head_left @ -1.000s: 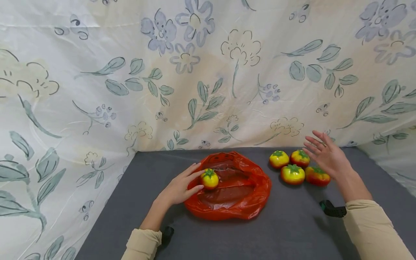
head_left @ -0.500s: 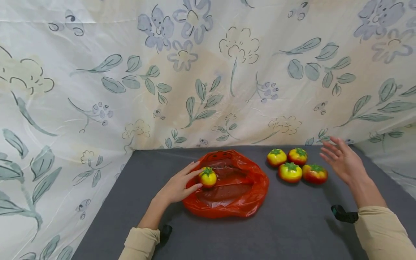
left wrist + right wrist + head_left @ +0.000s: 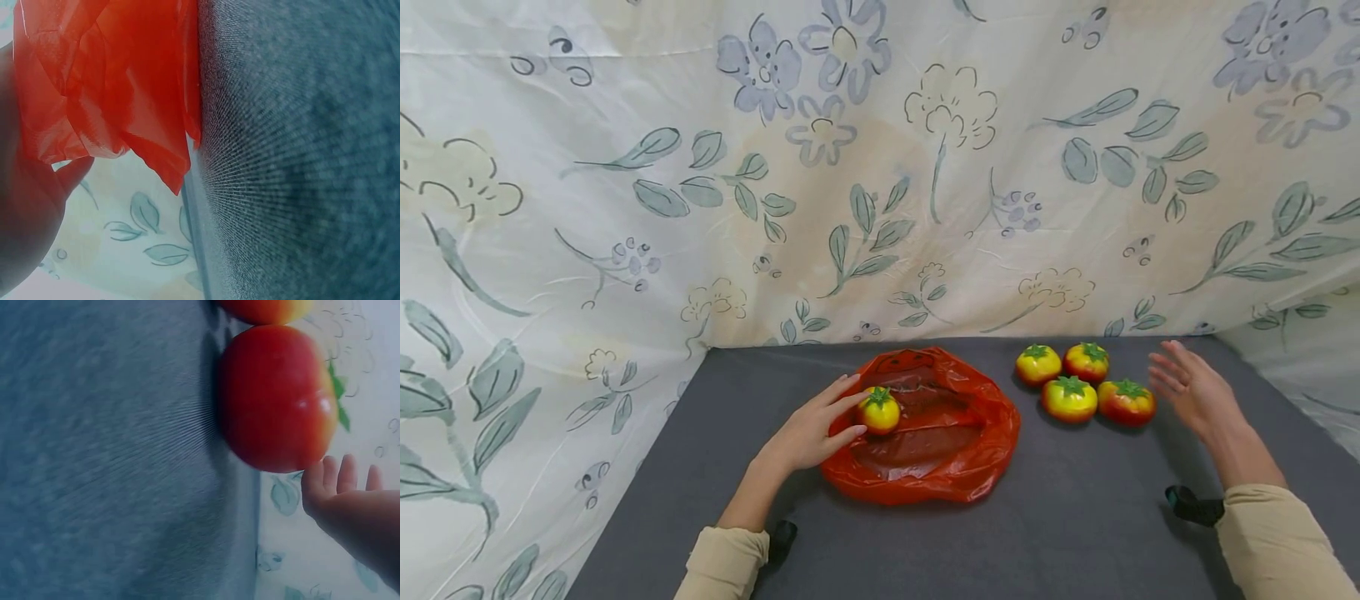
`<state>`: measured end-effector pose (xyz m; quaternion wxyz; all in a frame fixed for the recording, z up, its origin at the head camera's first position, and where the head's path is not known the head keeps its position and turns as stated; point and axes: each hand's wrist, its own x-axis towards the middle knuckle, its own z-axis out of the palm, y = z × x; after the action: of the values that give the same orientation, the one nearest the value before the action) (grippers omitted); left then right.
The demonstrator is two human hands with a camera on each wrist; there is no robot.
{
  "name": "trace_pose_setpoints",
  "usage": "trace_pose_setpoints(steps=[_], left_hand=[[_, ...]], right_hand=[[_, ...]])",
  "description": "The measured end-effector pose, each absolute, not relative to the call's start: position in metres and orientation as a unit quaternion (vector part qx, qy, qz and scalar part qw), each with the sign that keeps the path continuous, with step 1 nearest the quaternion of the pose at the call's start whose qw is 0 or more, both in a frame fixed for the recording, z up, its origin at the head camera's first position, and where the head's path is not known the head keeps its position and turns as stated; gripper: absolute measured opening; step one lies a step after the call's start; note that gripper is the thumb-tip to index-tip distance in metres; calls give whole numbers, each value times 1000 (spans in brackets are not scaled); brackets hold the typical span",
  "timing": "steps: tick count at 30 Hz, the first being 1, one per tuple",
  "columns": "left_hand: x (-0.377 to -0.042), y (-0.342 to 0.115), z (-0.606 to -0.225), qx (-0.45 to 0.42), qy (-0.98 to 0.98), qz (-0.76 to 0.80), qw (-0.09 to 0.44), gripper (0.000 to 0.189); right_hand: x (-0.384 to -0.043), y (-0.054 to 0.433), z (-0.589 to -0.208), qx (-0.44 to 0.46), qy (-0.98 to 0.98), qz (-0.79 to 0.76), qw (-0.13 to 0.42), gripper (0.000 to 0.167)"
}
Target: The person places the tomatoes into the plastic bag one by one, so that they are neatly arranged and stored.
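In the head view my left hand holds a yellow-and-red tomato with a green star-shaped top, thumb on the near side and fingers on the far side. Below it is an open red plastic bag, its rim spread wide. In the left wrist view the bag covers the tomato and most of the fingers. My right hand is just right of a tomato, palm facing it, fingers relaxed and holding nothing. That same tomato looms large in the right wrist view, with the fingertips close beyond it.
More tomatoes stand grouped right of the bag, among them a yellow one, another yellow one and a redder one. A dark grey cloth covers the table. Flower-printed fabric hangs behind.
My right hand has moved right, off the tomato it overlapped, and then lowered beside it. The left hand keeps its grip on the tomato over the bag. The head view has shifted slightly.
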<state>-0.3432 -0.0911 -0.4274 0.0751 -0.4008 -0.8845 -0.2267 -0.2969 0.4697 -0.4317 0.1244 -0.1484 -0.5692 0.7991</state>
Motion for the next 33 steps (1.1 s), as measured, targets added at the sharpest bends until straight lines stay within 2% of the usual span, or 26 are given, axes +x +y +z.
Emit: trace_pose_setpoints(steps=[3,5,9,14,21,33], left_hand=[[-343,-91,-428,-401,-884,-226,75,54],[-343,-91,-428,-402,-885,-225,74,54],[-343,-91,-428,-400,-885,-228,76,54],[-343,-91,-427,-397,-885,-232,74,53],[-343,-90,-426,-396,-887,-228,70,54],[-344,-89,-429,-391,-890,-227,63,54]], right_hand=[[-291,462,-427,-154,-599,781,84,90],[-290,460,-426,-159,-618,768,62,95],[-291,461,-429,-158,-653,740,18,97],[-293,463,-434,-155,-676,721,-12,96],[-289,459,-435,-163,-708,686,-41,102],[-284,453,-433,-149,-758,632,-66,96]])
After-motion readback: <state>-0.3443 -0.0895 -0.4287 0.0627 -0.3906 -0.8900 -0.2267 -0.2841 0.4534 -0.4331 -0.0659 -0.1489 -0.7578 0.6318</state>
